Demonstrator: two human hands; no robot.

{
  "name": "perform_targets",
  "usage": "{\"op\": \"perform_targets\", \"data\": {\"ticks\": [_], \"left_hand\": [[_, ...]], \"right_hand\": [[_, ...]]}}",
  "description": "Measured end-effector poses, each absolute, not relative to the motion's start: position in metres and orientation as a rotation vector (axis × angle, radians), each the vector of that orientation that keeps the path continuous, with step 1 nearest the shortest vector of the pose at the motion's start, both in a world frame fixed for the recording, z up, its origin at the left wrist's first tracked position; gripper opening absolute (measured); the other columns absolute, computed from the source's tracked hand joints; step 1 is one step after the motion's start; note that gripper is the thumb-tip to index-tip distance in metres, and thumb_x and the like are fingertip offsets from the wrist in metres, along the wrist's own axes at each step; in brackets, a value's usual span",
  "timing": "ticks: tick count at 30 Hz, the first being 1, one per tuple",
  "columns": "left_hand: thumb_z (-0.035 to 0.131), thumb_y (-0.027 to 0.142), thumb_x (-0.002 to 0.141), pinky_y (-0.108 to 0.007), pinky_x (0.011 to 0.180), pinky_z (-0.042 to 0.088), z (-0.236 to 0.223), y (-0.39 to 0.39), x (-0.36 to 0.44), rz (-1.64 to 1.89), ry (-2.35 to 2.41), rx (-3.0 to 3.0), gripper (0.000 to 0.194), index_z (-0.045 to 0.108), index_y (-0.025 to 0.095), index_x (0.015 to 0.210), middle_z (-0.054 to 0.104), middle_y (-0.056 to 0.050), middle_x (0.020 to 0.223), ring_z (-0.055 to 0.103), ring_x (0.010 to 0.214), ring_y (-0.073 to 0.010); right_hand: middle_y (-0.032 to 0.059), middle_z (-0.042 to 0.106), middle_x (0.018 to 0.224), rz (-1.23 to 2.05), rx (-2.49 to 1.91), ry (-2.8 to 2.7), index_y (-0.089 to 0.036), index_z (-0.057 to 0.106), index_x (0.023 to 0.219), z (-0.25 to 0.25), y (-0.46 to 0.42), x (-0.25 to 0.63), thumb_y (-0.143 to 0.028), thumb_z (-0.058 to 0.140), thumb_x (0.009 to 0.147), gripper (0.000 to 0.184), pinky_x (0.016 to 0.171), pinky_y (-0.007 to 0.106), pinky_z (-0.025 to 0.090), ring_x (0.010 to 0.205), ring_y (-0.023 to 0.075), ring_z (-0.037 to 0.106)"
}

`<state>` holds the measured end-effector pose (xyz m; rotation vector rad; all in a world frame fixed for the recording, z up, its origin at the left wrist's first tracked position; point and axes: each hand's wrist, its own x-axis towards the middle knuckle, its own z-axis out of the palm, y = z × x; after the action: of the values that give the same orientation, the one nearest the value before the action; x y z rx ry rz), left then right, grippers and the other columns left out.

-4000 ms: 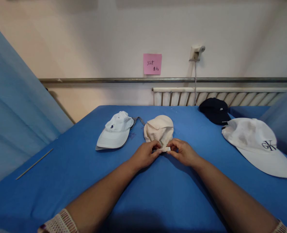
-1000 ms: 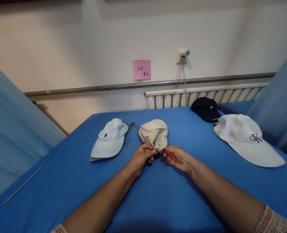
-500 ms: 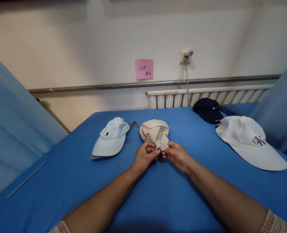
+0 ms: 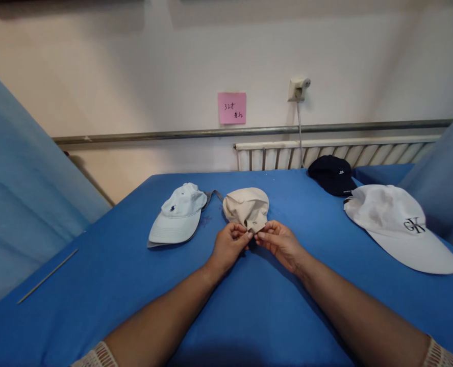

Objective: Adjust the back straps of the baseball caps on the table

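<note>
A beige cap point(image 4: 242, 203) lies in the middle of the blue-covered table point(image 4: 280, 316), its near edge between my two hands. My left hand point(image 4: 229, 245) pinches that edge from the left, thumb on top. From the right, my right hand point(image 4: 282, 245) grips the same edge, fingertips almost touching those of the left. Just above the fingertips a small metal piece shows on the fabric. What lies under my fingers is hidden. Left of the beige cap rests a pale blue cap point(image 4: 180, 214) with a dark logo, and a grey strap point(image 4: 216, 193) shows between the two.
A white cap point(image 4: 387, 209) with black letters and a dark navy cap point(image 4: 331, 173) lie on the right. A thin stick point(image 4: 47, 277) lies at the left. Behind are a radiator point(image 4: 272, 155), a pipe and a wall socket; blue curtains hang on both sides.
The camera view has shifted slightly, so the scene sits a little farther right. My hands keep hold of the beige cap's edge, with the metal piece now tilted and less visible.
</note>
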<state>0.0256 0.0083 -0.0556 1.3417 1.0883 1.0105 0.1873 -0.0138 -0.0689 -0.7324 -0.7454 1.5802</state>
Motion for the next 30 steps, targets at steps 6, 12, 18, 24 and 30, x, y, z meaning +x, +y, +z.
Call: {"op": "perform_targets", "data": {"ticks": [6,12,18,24,30], "left_hand": [[0.074,0.040,0.070,-0.020,0.051,0.042,-0.059,0.007,0.025,0.971,1.084,1.440,0.033,0.055,0.017,0.083,0.059,0.003,0.064,0.054,0.051,-0.0087],[0.068,0.034,0.075,-0.021,0.055,0.041,-0.059,0.006,0.023,0.871,1.110,1.668,0.021,0.059,0.018,0.086,0.063,0.001,0.071,0.055,0.058,-0.0112],[0.066,0.034,0.077,-0.025,0.059,0.039,-0.050,-0.002,0.020,0.831,1.250,2.024,0.021,0.065,0.021,0.094,0.069,-0.003,0.084,0.057,0.064,-0.0153],[0.064,0.036,0.079,-0.027,0.064,0.036,-0.043,-0.006,0.021,0.742,1.306,2.226,0.018,0.068,0.024,0.092,0.070,-0.004,0.086,0.060,0.075,-0.0196],[0.059,0.035,0.084,-0.026,0.060,0.034,-0.043,-0.005,0.022,0.622,1.342,2.428,0.014,0.066,0.023,0.089,0.069,-0.006,0.085,0.061,0.074,-0.0204]], "right_hand": [[0.0001,0.065,0.073,1.452,-0.908,-0.846,-0.019,0.063,0.077,-0.070,-0.015,0.187,-0.038,0.085,0.060,0.034,0.063,0.027,0.042,0.066,0.0128,0.056],[-0.0019,0.060,0.064,1.415,-0.971,-0.851,-0.018,0.062,0.073,-0.075,-0.011,0.189,-0.041,0.084,0.060,0.035,0.051,0.024,0.031,0.054,0.0093,0.046],[-0.0013,0.061,0.063,1.457,-0.974,-0.856,-0.017,0.060,0.072,-0.075,-0.011,0.189,-0.041,0.085,0.059,0.036,0.049,0.024,0.031,0.053,0.0095,0.049],[-0.0005,0.062,0.065,1.543,-0.974,-0.874,-0.017,0.060,0.073,-0.076,-0.014,0.188,-0.044,0.083,0.061,0.037,0.052,0.024,0.033,0.057,0.0109,0.053],[-0.0007,0.061,0.066,1.565,-0.969,-0.876,-0.018,0.060,0.071,-0.075,-0.016,0.189,-0.042,0.083,0.062,0.034,0.055,0.024,0.033,0.060,0.0106,0.052]]}}
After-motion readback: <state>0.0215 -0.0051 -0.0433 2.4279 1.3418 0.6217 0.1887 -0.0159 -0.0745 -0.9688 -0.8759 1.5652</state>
